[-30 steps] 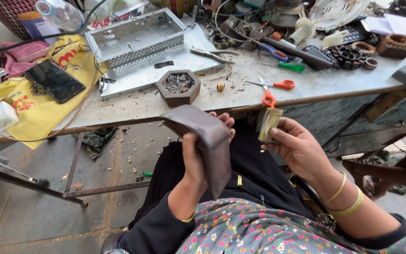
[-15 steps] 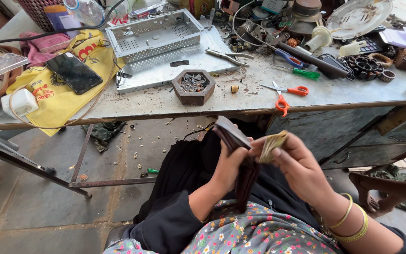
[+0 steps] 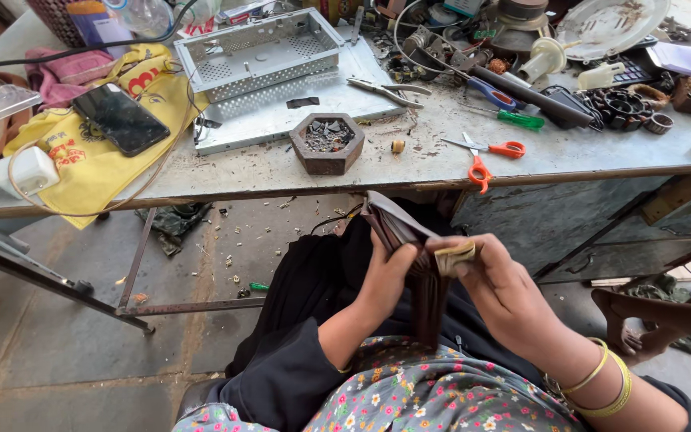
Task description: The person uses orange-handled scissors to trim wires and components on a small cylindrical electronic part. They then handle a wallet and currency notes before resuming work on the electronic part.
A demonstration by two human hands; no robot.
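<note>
Two hands are occupied above the lap, below the edge of the cluttered workbench (image 3: pixel 201 180). A dark brown wallet (image 3: pixel 409 256) is held open by the left hand (image 3: pixel 385 280), fingers wrapped round its fold. A folded wad, probably banknotes (image 3: pixel 453 258), is pinched between thumb and fingers of the right hand (image 3: pixel 505 292) at the wallet's mouth. Sliding the wad in squarely seems called for next.
</note>
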